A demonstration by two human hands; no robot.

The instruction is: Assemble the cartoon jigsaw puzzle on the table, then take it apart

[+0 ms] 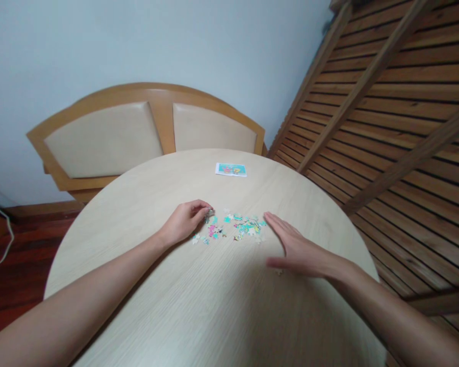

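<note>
Jigsaw puzzle pieces [248, 227] in turquoise, pink, yellow and white lie loosely in the middle of the round table [229, 300]. At the left end of the pile, my left hand [185, 219] is closed, with thumb and forefinger pinching a small puzzle piece [210, 210]. My right hand [290, 242] is open at the right end, fingertips beside the pieces and thumb spread away, slightly blurred. Nothing shows in its grip. One pale piece [278, 272] lies partly under the right thumb. A smaller group with pink pieces [213, 231] sits near my left hand.
Toward the far edge of the table lies a small picture sheet [231, 169] with a turquoise cartoon print. Behind stands a wooden headboard with cream panels [107, 137] against the wall. A slatted wooden frame [386, 117] leans at the right. A white cable [9, 234] hangs at left.
</note>
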